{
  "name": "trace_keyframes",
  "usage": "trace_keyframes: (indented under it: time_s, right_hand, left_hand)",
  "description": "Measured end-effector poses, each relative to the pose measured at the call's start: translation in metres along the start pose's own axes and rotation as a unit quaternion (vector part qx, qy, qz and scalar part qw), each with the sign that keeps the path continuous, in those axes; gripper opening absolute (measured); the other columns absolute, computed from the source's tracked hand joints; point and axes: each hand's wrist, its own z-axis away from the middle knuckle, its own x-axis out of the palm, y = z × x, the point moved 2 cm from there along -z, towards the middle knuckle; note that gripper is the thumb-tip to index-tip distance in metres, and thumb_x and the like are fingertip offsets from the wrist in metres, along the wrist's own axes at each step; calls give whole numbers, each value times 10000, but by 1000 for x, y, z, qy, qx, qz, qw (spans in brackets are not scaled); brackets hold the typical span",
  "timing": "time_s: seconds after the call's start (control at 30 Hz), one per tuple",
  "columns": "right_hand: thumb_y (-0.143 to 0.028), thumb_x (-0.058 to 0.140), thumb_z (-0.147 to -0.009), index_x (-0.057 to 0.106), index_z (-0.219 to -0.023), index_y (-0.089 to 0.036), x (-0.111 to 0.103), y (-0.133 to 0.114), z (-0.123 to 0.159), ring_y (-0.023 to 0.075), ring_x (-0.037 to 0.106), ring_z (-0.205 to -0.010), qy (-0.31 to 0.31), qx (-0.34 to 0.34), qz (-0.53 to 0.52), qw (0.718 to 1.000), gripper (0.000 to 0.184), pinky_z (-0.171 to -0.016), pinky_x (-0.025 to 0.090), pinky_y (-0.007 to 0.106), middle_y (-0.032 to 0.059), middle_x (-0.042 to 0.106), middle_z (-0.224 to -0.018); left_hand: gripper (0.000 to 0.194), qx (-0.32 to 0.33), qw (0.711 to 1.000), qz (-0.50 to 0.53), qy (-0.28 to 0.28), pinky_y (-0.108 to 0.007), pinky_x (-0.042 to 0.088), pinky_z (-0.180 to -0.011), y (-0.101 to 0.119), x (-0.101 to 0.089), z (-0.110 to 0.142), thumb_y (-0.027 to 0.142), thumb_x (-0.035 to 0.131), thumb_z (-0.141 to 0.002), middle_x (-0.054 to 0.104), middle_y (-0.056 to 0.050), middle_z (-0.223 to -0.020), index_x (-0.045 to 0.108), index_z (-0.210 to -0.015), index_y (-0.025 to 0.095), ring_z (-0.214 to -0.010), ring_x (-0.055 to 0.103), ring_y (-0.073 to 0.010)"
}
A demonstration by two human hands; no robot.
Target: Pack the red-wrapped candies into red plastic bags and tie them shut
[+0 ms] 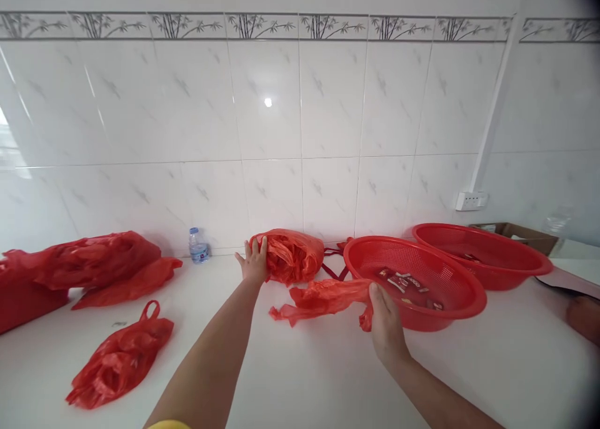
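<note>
Red plastic bag (323, 296) pinched in the closed fingers of my right hand (387, 324), just beside the red mesh basket (469, 305); my left hand (254, 261) rests open, fingers spread, against a bunched red bag (293, 257) on the white counter (300, 366).

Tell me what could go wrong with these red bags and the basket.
The loose red plastic bag in the right hand reaches over the rim of the red mesh basket, so a tug might snag the small packets inside and drag them out. The bundled red plastic bag under the left hand looks only loosely gathered and may spring open if released.
</note>
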Motion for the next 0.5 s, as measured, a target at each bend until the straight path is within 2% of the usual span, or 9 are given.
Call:
trace_keyframes:
  time_s: [0.1,0.17,0.3,0.4,0.43,0.5]
  right_hand:
    - [-591,513,-802,576,-813,-199,6,2,-7,143,564,-611,4,99,-78,992,398,-433,407,227,15,613,-743]
    - [-592,555,-769,591,-813,-189,14,3,-12,146,573,-570,-4,137,-115,984,408,-393,393,226,23,633,-714]
    - [-565,605,-740,592,-784,-177,28,-2,-19,151,596,-564,-5,142,-169,975,391,-407,418,229,36,656,-694]
    - [-540,613,-745,590,-799,-177,37,-2,-23,156,606,-575,-1,145,-205,968,368,-428,439,236,39,661,-693]
    - [-529,615,-748,587,-799,-177,39,-1,-24,155,602,-571,3,151,-217,965,356,-437,447,239,33,653,-672]
    - [-506,623,-753,568,-754,-182,39,5,-28,138,570,-528,10,165,-239,957,328,-445,450,239,2,598,-580]
  left_hand:
    - [951,45,999,13,11,-682,114,-1025,-2,-17,7,231,708,-648,200,-169,-1510,199,-1451,214,-1385,58,-416]
    - [823,90,995,27,25,-616,118,-1072,0,-33,16,228,669,-703,259,-144,-1488,272,-1424,232,-1392,91,-375]
    - [489,182,980,71,39,-445,263,-1082,9,-59,56,354,551,-825,455,-124,-1332,464,-1288,221,-1291,347,-296]
    - [469,277,941,192,5,-415,392,-968,22,-62,98,446,584,-783,548,-133,-1171,551,-1170,184,-1099,497,-284]
    - [500,277,928,250,-19,-413,410,-938,25,-59,110,449,642,-728,562,-126,-1140,567,-1148,190,-1057,513,-286]
    - [445,205,901,376,-73,-399,432,-890,29,-48,126,392,713,-638,607,-91,-1039,625,-1039,221,-970,545,-275]
